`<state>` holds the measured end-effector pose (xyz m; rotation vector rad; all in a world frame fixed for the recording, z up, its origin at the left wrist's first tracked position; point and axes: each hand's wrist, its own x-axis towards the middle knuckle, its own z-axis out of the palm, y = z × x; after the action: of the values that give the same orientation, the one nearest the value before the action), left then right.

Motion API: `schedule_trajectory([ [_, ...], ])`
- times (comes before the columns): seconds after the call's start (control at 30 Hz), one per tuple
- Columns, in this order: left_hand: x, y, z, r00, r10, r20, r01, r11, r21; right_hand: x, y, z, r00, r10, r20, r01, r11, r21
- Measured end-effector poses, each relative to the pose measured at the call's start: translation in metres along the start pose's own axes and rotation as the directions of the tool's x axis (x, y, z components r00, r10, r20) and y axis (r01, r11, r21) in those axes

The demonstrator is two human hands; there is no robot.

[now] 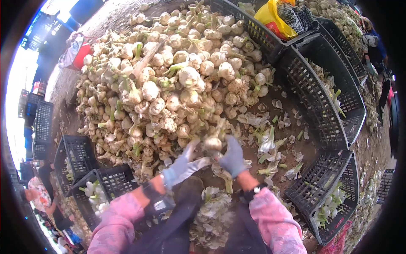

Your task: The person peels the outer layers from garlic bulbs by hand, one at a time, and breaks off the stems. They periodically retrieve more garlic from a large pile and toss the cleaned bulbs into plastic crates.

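Observation:
My left hand (185,166), in a pale grey glove, is open, its thumb and fingers spread towards a garlic bulb (212,143). The bulb is smeared by motion between my hands, with its stalk pointing away from me. My right hand (231,158), also gloved, is beside the bulb on the right. Its fingers look curled, but what they hold is hidden by blur. I cannot tell whether either hand touches the bulb. Just beyond is a large heap of untrimmed garlic (165,84) with roots and stalks on. Loose garlic skins (211,220) lie between my legs.
Black plastic crates (315,97) stand at the right; a nearer crate (321,190) holds trimmed garlic. More crates (114,182) are at the left, one with white bulbs. A yellow bag (277,19) rests on the far crate. Other people are at both edges.

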<state>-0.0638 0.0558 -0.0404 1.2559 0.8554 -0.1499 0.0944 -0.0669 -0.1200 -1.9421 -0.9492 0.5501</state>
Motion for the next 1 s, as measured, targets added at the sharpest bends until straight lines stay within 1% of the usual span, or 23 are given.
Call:
schedule_trajectory([
  [0.03, 0.012, -0.011, 0.014, 0.995, 0.085, 0.045, -0.076, 0.983, -0.166, -0.016, -0.009, -0.002, 0.999, -0.018, -0.031, 0.021, 0.997, 0.075],
  [0.07, 0.018, -0.02, 0.025, 0.981, 0.178, 0.077, -0.144, 0.934, -0.327, -0.031, -0.018, -0.005, 0.997, -0.034, -0.068, 0.044, 0.988, 0.148],
  [0.1, 0.015, -0.021, 0.033, 0.996, 0.092, 0.017, -0.078, 0.916, -0.394, -0.038, -0.024, -0.01, 0.993, -0.107, -0.046, 0.112, 0.988, 0.11],
  [0.13, 0.014, -0.021, 0.035, 0.989, 0.143, -0.034, -0.145, 0.915, -0.378, -0.039, -0.038, -0.023, 0.987, -0.156, -0.041, 0.16, 0.973, 0.168],
  [0.17, 0.012, -0.02, 0.036, 0.977, 0.194, -0.085, -0.211, 0.91, -0.356, -0.042, -0.03, -0.028, 0.994, 0.001, 0.109, -0.048, 0.902, 0.429],
  [0.2, 0.008, -0.015, 0.038, 0.96, 0.245, -0.133, -0.276, 0.903, -0.329, -0.044, -0.022, -0.033, 0.951, 0.11, 0.289, -0.274, 0.734, 0.621],
  [0.23, 0.002, -0.005, 0.042, 0.968, 0.202, -0.149, -0.243, 0.904, -0.352, -0.044, -0.034, -0.043, 0.926, 0.198, 0.32, -0.373, 0.608, 0.701],
  [0.27, -0.002, 0.001, 0.044, 0.911, 0.366, -0.191, -0.378, 0.925, -0.029, -0.042, -0.048, -0.057, 0.892, 0.275, 0.36, -0.451, 0.463, 0.763],
  [0.3, -0.005, 0.007, 0.046, 0.831, 0.528, -0.174, -0.466, 0.833, 0.297, -0.04, -0.058, -0.065, 0.848, 0.339, 0.407, -0.508, 0.305, 0.805],
  [0.33, -0.01, 0.013, 0.049, 0.741, 0.664, -0.1, -0.494, 0.64, 0.588, -0.042, -0.059, -0.061, 0.863, 0.336, 0.377, -0.487, 0.36, 0.796],
  [0.37, -0.013, 0.021, 0.054, 0.725, 0.684, -0.078, -0.495, 0.597, 0.631, -0.046, -0.06, -0.053, 0.878, 0.333, 0.345, -0.465, 0.412, 0.784],
  [0.4, -0.013, 0.024, 0.058, 0.71, 0.701, -0.06, -0.512, 0.573, 0.64, -0.048, -0.06, -0.05, 0.891, 0.328, 0.313, -0.44, 0.463, 0.769],
  [0.43, -0.014, 0.025, 0.06, 0.695, 0.718, -0.043, -0.528, 0.55, 0.647, -0.049, -0.06, -0.052, 0.867, 0.348, 0.357, -0.485, 0.418, 0.768],
  [0.5, -0.014, 0.029, 0.062, 0.675, 0.738, -0.014, -0.559, 0.524, 0.642, -0.05, -0.067, -0.062, 0.885, 0.325, 0.333, -0.444, 0.379, 0.812],
  [0.53, -0.015, 0.03, 0.063, 0.687, 0.727, -0.008, -0.56, 0.536, 0.632, -0.05, -0.071, -0.066, 0.894, 0.313, 0.321, -0.424, 0.359, 0.831],
  [0.6, -0.017, 0.03, 0.063, 0.71, 0.704, 0.0, -0.558, 0.563, 0.61, -0.051, -0.07, -0.072, 0.886, 0.29, 0.362, -0.455, 0.383, 0.804],
  [0.63, -0.016, 0.027, 0.062, 0.727, 0.687, -0.014, -0.562, 0.607, 0.561, -0.051, -0.069, -0.074, 0.881, 0.279, 0.383, -0.469, 0.394, 0.79],
  [0.73, -0.015, 0.018, 0.058, 0.786, 0.617, -0.033, -0.552, 0.725, 0.413, -0.055, -0.062, -0.075, 0.891, 0.259, 0.373, -0.45, 0.391, 0.803],
  [0.8, -0.017, 0.015, 0.057, 0.833, 0.553, -0.019, -0.519, 0.792, 0.322, -0.057, -0.054, -0.075, 0.933, 0.212, 0.291, -0.357, 0.65, 0.671],
  [0.83, -0.019, 0.015, 0.058, 0.863, 0.505, -0.017, -0.492, 0.848, 0.199, -0.057, -0.052, -0.075, 0.951, 0.179, 0.254, -0.297, 0.758, 0.58],
  [0.87, -0.024, 0.017, 0.06, 0.891, 0.455, -0.006, -0.453, 0.888, 0.073, -0.056, -0.053, -0.074, 0.972, 0.141, 0.185, -0.225, 0.777, 0.588],
  [0.93, -0.03, 0.025, 0.063, 0.933, 0.357, 0.038, -0.348, 0.925, -0.155, -0.048, -0.064, -0.076, 0.997, 0.062, 0.049, -0.079, 0.806, 0.586],
  [1.0, -0.034, 0.036, 0.063, 0.958, 0.266, 0.106, -0.216, 0.914, -0.345, -0.046, -0.057, -0.084, 0.993, -0.011, 0.115, -0.065, 0.767, 0.638],
])
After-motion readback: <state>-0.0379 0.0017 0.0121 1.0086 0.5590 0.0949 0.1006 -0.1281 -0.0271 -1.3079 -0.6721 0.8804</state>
